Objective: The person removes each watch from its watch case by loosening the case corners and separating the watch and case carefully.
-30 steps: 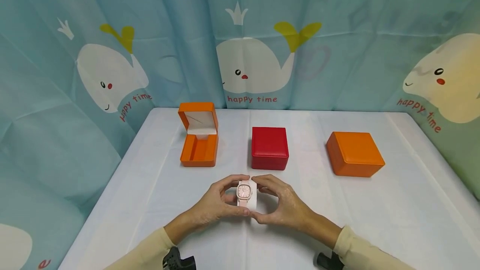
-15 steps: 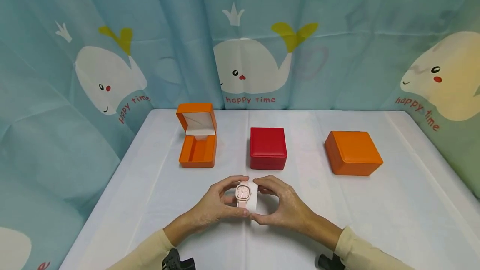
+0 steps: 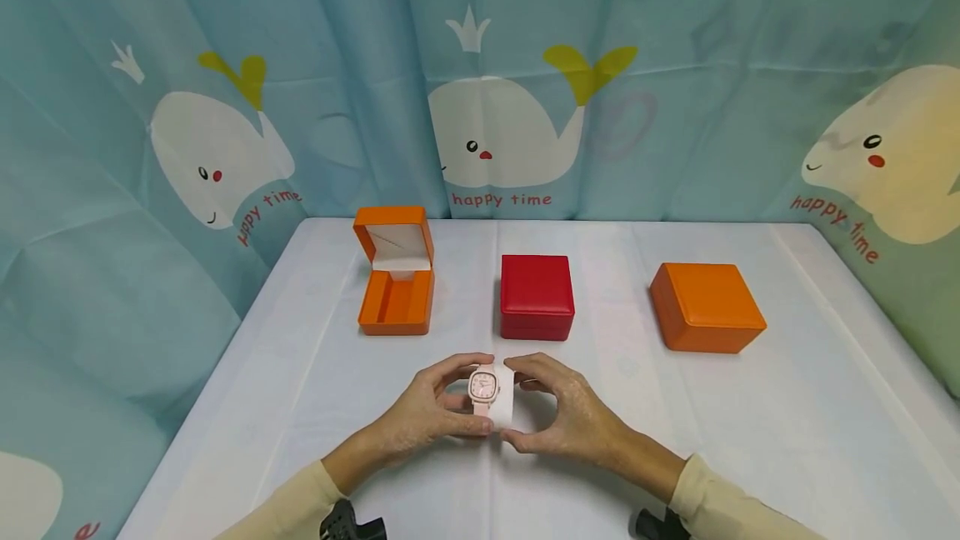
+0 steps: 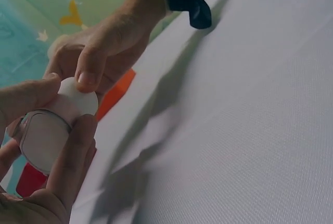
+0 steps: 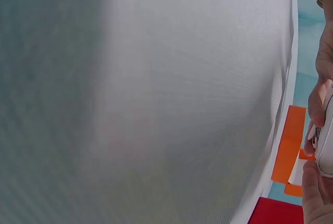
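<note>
In the head view a pink wristwatch [image 3: 483,386] with a square-cornered face encircles a white watch cushion [image 3: 503,398], held near the middle front of the table. My left hand [image 3: 423,407] grips the watch, index finger at the top of the strap and thumb at the bottom. From the right, my right hand [image 3: 566,407] pinches the cushion's end between thumb and fingers. The left wrist view shows the cushion [image 4: 78,99] with the right thumb pressed to its end. Only part of the held watch appears at the right wrist view's edge.
Behind the hands, an orange box [image 3: 396,307] stands with its lid raised and a divided tray inside. A closed red box [image 3: 536,294] sits in the middle, a closed orange box [image 3: 708,307] on the right. A whale-printed curtain [image 3: 360,107] borders the white table [image 3: 300,357].
The watch has shifted slightly left with the left hand, and more of the white cushion shows on its right. The right hand has barely moved; the boxes stay put.
</note>
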Demonstrator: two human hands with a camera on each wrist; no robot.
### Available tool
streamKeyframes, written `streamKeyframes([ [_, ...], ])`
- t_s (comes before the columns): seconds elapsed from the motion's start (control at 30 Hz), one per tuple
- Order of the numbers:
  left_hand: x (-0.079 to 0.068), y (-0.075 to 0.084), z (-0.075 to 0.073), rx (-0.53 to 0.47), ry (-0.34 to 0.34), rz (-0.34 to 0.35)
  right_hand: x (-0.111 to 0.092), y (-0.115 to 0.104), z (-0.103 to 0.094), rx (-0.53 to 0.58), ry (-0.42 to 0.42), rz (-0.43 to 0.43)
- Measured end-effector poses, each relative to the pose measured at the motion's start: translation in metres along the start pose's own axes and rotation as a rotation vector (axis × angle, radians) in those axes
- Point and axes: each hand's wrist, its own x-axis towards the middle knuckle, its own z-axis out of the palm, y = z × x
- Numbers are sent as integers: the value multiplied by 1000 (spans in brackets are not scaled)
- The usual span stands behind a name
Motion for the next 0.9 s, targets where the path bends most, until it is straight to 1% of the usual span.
streamKeyframes([
  [0.2, 0, -1, 0, 10, 4, -3, -1, 0, -1, -18, -2, -16],
  [0.43, -1, -2, 0, 5, -6, -14, -2, 1, -2, -76, -6, 20],
  [0.6, -1, -2, 0, 9, -12, -10, -3, 1, -1, -57, -12, 5],
  [0.73, -1, -3, -1, 16, -22, -6, -4, 1, -1, -39, -23, 8],
  [0.9, -1, -5, -3, 26, -33, 3, -4, 1, -1, -42, -23, 15],
])
